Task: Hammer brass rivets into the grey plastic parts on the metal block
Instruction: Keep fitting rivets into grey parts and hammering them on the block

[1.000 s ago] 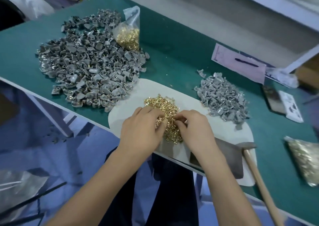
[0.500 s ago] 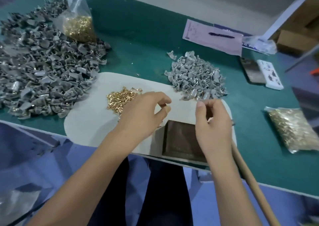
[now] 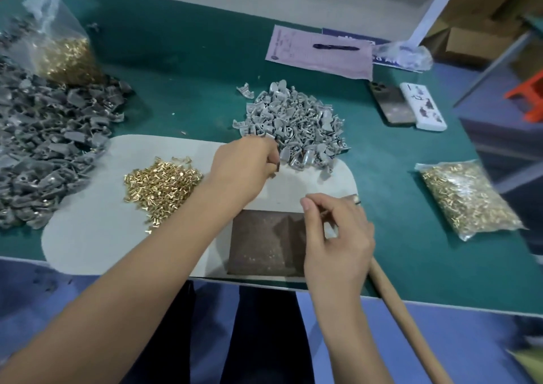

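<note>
Table green, pale mat at near edge, block on it. Left hand pinches grey part at pile; right hand pinches something small, can't tell what.

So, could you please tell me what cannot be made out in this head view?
- Hammer head: hidden behind the right hand; only the wooden handle shows.
- What the right hand's fingers pinch: too small.
- Left hand fingertips: blurred at the grey parts pile.
- Writing on the pink paper: too small.
</note>
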